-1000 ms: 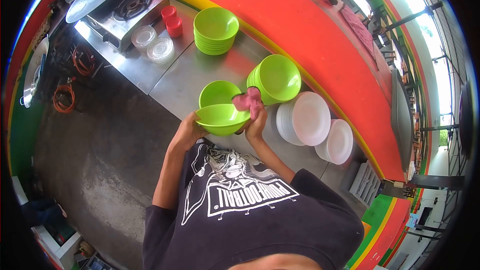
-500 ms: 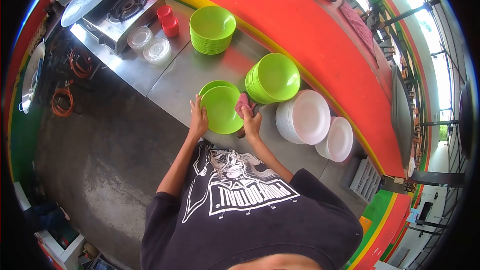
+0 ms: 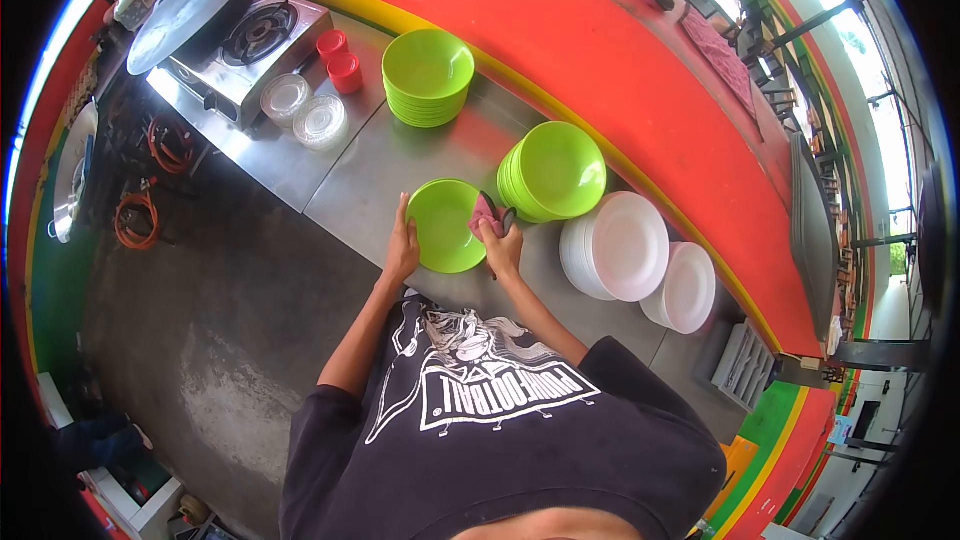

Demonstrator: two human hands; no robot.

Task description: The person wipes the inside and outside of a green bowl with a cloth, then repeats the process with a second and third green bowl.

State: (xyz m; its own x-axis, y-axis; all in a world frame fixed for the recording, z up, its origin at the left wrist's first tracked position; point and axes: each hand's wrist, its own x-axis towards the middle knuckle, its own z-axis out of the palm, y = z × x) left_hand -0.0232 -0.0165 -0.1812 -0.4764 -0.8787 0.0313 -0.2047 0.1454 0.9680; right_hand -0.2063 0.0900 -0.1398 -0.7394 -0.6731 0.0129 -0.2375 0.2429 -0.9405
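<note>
A green bowl (image 3: pixel 440 230) is in front of me over the steel counter, its open side facing up. My left hand (image 3: pixel 403 248) is at its left rim, fingers running along the outside wall. In my right hand (image 3: pixel 504 250) a pink cloth (image 3: pixel 483 219) is bunched between the fingers and pressed to the bowl's right rim. A thin black item (image 3: pixel 508 220) pokes out by the same fingers; its kind is unclear. Just beyond the right hand, a stack of green bowls (image 3: pixel 560 170) leans tilted. Another green stack (image 3: pixel 427 68) stands upright farther back.
White bowls are in two stacks, a larger (image 3: pixel 628 246) and a smaller (image 3: pixel 690 287), to the right. Red cups (image 3: pixel 344 72), clear lids (image 3: pixel 320 122) and a gas stove (image 3: pixel 258 35) occupy the left counter. A red wall (image 3: pixel 600 50) borders the back.
Two green bowls showed offset rims between my hands; now a single rim shows. My left fingers have straightened along the side. The view has shifted slightly.
</note>
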